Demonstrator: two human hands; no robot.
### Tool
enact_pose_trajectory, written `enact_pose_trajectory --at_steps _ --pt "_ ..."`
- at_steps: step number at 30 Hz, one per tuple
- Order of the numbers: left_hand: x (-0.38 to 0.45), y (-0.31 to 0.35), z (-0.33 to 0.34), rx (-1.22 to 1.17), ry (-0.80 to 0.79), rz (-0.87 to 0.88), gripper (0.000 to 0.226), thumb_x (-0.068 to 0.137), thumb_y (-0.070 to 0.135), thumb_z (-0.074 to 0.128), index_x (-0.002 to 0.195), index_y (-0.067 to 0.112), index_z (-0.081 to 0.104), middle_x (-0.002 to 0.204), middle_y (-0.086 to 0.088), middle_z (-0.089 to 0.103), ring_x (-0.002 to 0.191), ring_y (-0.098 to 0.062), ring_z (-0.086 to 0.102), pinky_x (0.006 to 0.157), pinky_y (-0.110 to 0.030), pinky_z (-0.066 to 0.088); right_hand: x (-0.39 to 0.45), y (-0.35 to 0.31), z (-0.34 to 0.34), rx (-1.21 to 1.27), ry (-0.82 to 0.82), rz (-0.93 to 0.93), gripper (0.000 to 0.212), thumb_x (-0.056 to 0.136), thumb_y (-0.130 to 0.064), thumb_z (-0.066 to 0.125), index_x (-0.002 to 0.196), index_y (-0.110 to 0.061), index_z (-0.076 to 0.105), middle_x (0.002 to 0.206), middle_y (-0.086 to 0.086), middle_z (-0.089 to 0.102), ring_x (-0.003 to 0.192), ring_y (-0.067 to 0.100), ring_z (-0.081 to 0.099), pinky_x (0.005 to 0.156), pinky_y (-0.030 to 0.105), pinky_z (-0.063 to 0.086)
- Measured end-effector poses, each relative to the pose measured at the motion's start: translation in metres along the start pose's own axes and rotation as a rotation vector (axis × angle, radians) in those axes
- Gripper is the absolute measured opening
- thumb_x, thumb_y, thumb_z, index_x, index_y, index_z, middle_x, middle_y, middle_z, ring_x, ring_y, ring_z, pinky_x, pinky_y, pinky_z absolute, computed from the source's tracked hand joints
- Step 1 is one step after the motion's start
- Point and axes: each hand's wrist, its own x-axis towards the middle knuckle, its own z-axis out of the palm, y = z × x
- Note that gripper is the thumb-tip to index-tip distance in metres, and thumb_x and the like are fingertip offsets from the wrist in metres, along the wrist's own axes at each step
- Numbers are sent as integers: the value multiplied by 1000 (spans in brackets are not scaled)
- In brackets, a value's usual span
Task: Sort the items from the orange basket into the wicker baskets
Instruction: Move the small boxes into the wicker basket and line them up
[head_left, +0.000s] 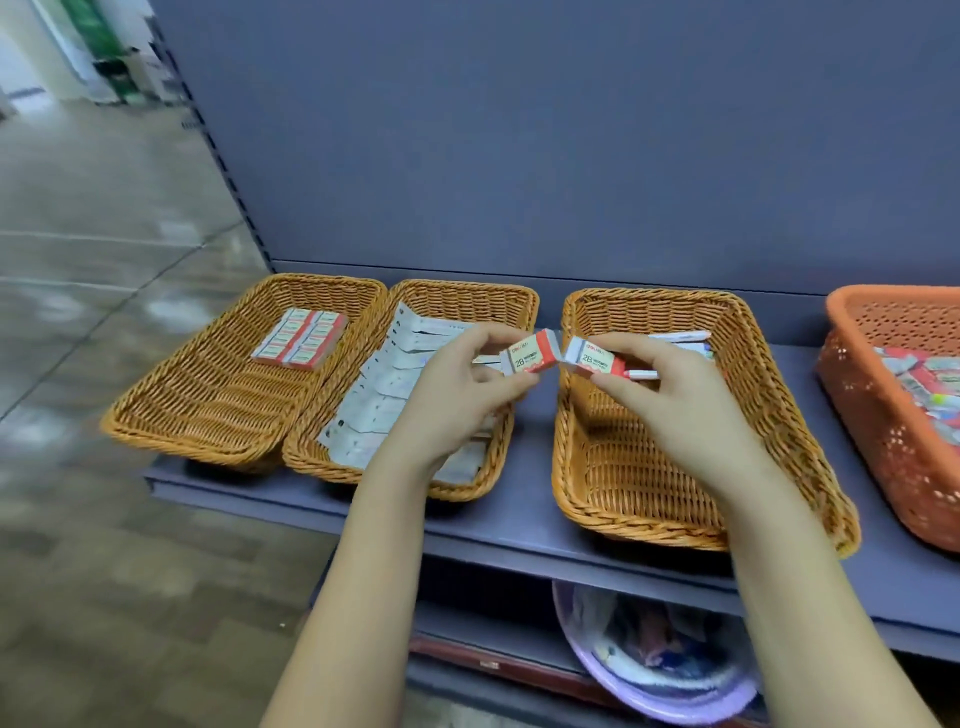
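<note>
Blue-grey shelving with a plain back panel carries three wicker baskets in a row and, at far right, the orange basket, perforated plastic and cut off by the frame edge, with a blurred jumble of small packets inside that I cannot identify one by one. My left hand pinches one 2B eraser, red-and-cream sleeved, between thumb and fingertips; my right hand pinches a second 2B eraser the same way, and a slim red-and-white item, partly hidden behind my fingers, shows just beyond it. Both erasers are held in the air above the gap between the middle wicker basket and the right wicker basket, their near ends almost meeting; whether they touch I cannot tell. The left wicker basket holds a neat block of matching erasers toward its back end. The middle basket contains overlapping white paper packets, print too small to read, partly covered by my left wrist. In the right basket only a few pale items at the back show past my right hand. Below the shelf, a lilac plastic basin with indistinct contents is half hidden by the shelf edge and my right forearm.
</note>
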Motion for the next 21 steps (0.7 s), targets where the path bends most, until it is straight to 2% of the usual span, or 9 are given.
enact_pose_trajectory --at_steps 2,5,8,10,14,15,18,21 --pt "-3 0 -15 50 14 -16 28 83 0 67 103 19 62 100 12 61 64 -13 60 60 -16 49 4 -7 11 -36 -11 -33 27 89 -16 62 114 -26 65 107 -16 63 98 2 55 79 -1 36" --pt "-7 -5 -41 171 59 0 30 83 4 69 101 27 64 98 13 61 60 -5 60 63 -16 50 12 -21 31 -218 -60 -144 27 90 -21 61 116 -25 65 106 -14 63 101 10 50 77 16 33" --pt "-8 -14 -72 286 99 46 32 83 9 70 103 33 63 104 14 55 58 -1 60 65 -14 50 21 -38 56 -327 -65 -186 33 90 -20 61 122 -21 62 101 -8 60 100 16 44 74 18 24" --pt "-7 -19 -95 389 85 65 33 83 14 71 108 33 63 107 11 54 62 1 61 70 -16 51 24 -51 73 -356 -67 -194 34 90 -21 61 123 -20 61 103 -6 60 100 15 43 77 19 25" --pt "-3 -29 -146 546 28 116 34 83 18 71 114 31 64 107 10 55 67 3 58 68 -7 42 32 -77 110 -402 -88 -202 31 89 -20 63 120 -15 62 110 1 62 106 19 49 88 21 31" --pt "-2 -32 -157 575 19 127 35 83 18 71 115 32 64 106 9 55 68 2 56 70 -8 42 34 -83 120 -413 -94 -204 30 88 -19 63 118 -15 63 108 2 63 105 20 50 89 22 32" --pt "0 -39 -187 664 -16 147 36 83 18 70 116 31 65 102 5 54 70 -2 52 78 -24 46 40 -100 150 -439 -106 -197 27 88 -18 64 114 -16 65 102 2 62 100 20 50 90 31 39" --pt "3 -50 -213 699 -48 148 34 82 18 71 113 31 65 103 5 56 74 -5 54 77 -23 45 46 -112 176 -460 -104 -192 26 87 -22 64 113 -17 66 102 1 62 99 17 50 87 30 39"
